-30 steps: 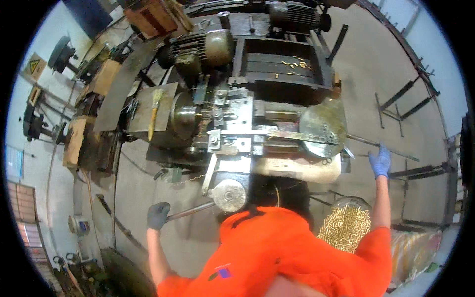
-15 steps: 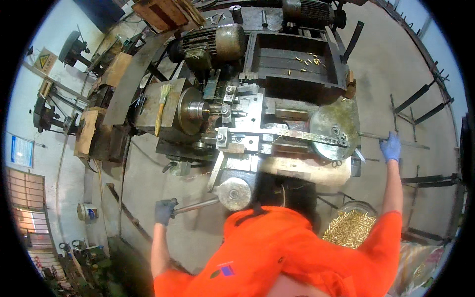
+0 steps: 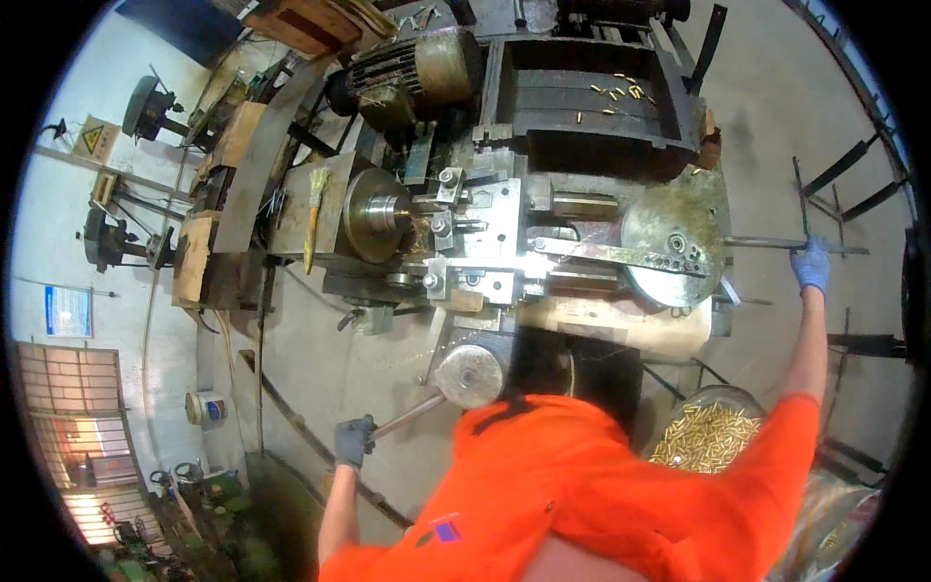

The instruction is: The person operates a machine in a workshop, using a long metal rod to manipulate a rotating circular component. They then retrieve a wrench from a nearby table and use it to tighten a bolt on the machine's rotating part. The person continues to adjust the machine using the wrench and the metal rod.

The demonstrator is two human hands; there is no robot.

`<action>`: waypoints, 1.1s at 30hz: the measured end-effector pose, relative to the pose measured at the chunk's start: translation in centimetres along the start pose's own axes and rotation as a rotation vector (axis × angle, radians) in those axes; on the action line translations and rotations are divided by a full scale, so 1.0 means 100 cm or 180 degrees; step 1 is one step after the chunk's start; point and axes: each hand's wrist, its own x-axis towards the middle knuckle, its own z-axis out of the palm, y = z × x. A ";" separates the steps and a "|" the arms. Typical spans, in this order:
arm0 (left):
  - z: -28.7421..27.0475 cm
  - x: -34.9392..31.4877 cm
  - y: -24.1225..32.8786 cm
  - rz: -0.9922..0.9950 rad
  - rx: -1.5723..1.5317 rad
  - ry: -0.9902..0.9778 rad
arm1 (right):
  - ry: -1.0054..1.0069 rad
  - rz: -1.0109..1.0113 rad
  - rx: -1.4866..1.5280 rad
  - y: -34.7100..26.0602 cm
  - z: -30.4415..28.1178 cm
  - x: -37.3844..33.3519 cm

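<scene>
My left hand (image 3: 354, 441), in a dark grey glove, is closed around the outer end of a metal lever (image 3: 409, 415). That lever runs up to a round metal hub (image 3: 470, 376) at the front of a lathe-like machine. Over on the right, my right hand (image 3: 811, 265) in a blue glove grips a long metal rod (image 3: 761, 242) sticking out beside a large round plate (image 3: 640, 228). A flat drilled bar (image 3: 621, 254) joins the plate to the tool slide (image 3: 499, 238). The slide's clamped tool holders face the spinning-type chuck (image 3: 381, 215).
A brush (image 3: 315, 218) lies on the headstock. Behind are a motor (image 3: 417, 78) and a dark tray (image 3: 543, 107) holding several brass pieces. A basin (image 3: 752, 400) full of small brass-coloured parts stands at lower right, near metal racks (image 3: 839, 184). Cardboard (image 3: 630, 325) covers the machine's front.
The whole view has shifted, so most things sit farther right. The left lever slants more steeply toward me, with my left hand still on it. My right hand stays on its rod.
</scene>
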 end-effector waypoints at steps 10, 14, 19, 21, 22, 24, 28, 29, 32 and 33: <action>0.024 -0.051 -0.012 -0.0744 0.0145 0.0071 | -0.0087 0.0089 -0.0311 0.062 0.027 -0.008; 0.032 -0.066 -0.019 -0.0826 -0.0177 0.0179 | -0.0254 0.0262 -0.0231 0.042 0.008 -0.015; 0.038 -0.071 -0.029 -0.0759 -0.0471 0.0222 | 0.0078 0.0275 -0.0332 0.050 0.011 -0.031; 0.037 -0.070 -0.037 -0.0889 -0.0308 0.0220 | 0.0019 0.0219 -0.0131 0.057 0.013 -0.039; 0.040 -0.071 -0.036 -0.0904 -0.0391 0.0285 | -0.0001 0.0197 -0.0031 0.061 0.013 -0.042; 0.044 -0.075 -0.034 -0.0936 -0.0556 0.0415 | -0.0033 0.0221 0.0007 0.060 0.007 -0.050; 0.044 -0.077 -0.040 -0.0860 -0.0585 0.0374 | -0.0056 0.0133 -0.0140 0.061 0.001 -0.064; 0.044 -0.079 -0.039 -0.0888 -0.0544 0.0403 | -0.0116 0.0170 -0.0168 0.058 -0.001 -0.068; 0.043 -0.082 -0.039 -0.0949 -0.0518 0.0450 | -0.0202 0.0244 -0.0070 0.066 -0.010 -0.082; 0.042 -0.081 -0.046 -0.0965 -0.0568 0.0456 | -0.0183 0.0230 0.0092 0.079 -0.006 -0.083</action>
